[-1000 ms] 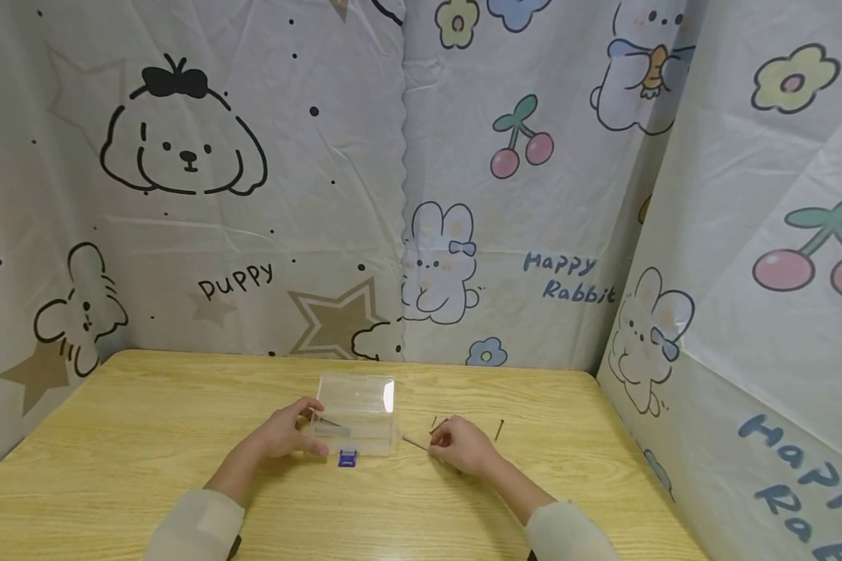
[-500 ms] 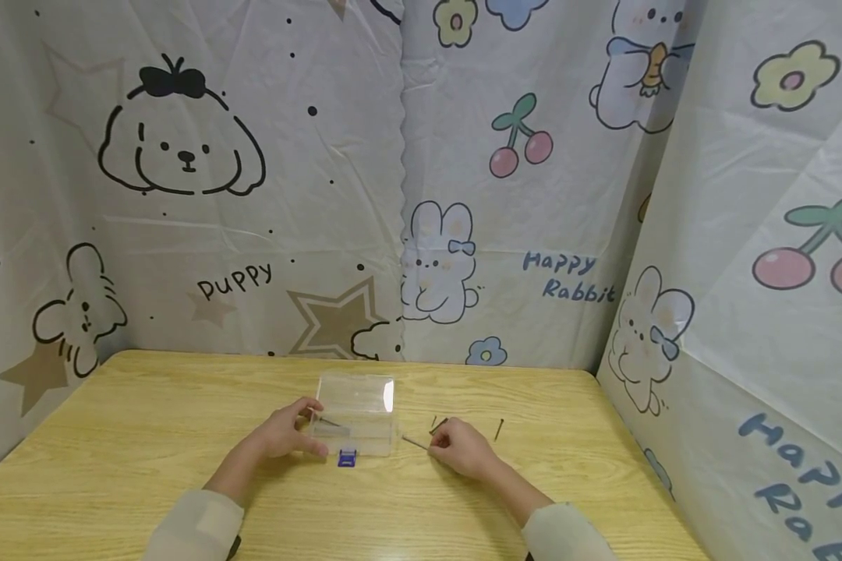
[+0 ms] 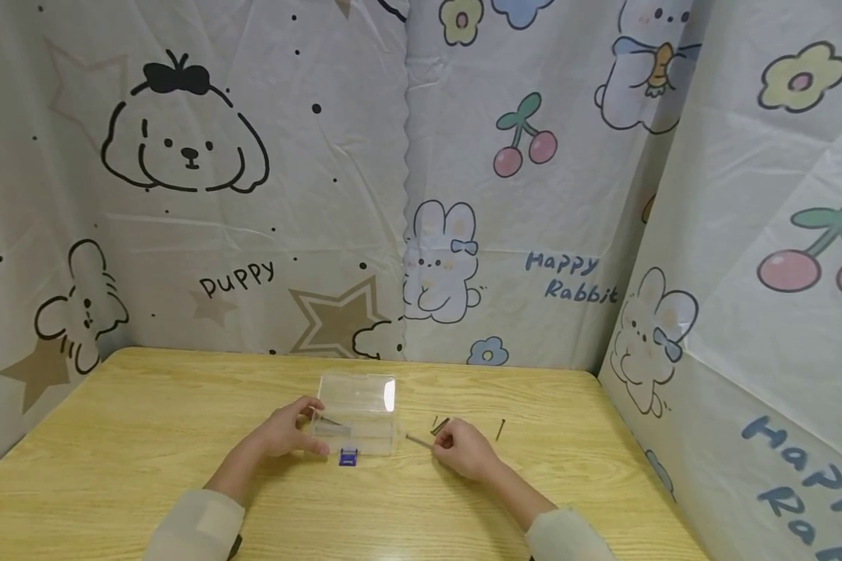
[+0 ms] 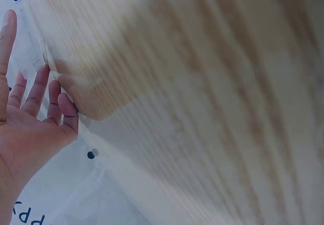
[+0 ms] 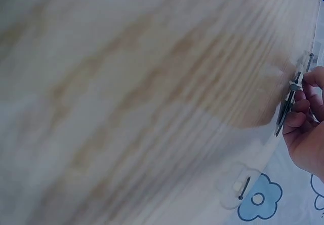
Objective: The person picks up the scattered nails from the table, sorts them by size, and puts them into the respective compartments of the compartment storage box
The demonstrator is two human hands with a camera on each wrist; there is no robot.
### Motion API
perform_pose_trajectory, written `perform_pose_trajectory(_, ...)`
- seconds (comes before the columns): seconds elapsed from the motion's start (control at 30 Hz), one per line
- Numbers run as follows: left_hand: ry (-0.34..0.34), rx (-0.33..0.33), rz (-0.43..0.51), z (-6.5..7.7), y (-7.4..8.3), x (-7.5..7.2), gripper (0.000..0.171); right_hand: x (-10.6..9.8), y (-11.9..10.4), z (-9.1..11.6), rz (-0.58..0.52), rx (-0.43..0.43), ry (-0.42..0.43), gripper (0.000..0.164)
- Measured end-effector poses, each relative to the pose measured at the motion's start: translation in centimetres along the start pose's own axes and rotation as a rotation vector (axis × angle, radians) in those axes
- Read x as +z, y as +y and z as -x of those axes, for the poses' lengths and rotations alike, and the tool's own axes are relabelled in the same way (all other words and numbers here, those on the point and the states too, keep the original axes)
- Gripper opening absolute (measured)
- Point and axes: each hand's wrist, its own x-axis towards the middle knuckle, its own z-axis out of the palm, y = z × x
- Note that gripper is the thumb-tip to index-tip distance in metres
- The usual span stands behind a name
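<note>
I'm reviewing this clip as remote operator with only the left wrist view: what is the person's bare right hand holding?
Observer: The right hand pinches a thin grey metal nail.
Operator: And the transparent plastic box with the blue latch, beside the left hand: is its clear lid open or closed?
Observer: Open; the head view shows the lid on the side away from the person.
</note>
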Motion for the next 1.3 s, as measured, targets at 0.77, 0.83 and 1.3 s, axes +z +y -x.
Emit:
perform_pose_trajectory(0.77, 0.005, -0.004, -0.008, 0.1, 0.0, 0.0, 0.075, -1.8, -0.1, 0.1, -0.066, 0.002, 0.028, 0.011)
perform_pose_trajectory(0.83, 0.004, -0.003, -0.006, 0.1, 0.0, 0.0, 0.075, -1.8, -0.3, 0.0, -0.069, 0.006, 0.026, 0.011)
perform_pose_trajectory(1.3, 0.004, 0.002, 0.002, 0.0, -0.1, 0.0, 0.074, -0.8, -2.2, -1.6, -0.039, -0.030, 0.032, 0.009)
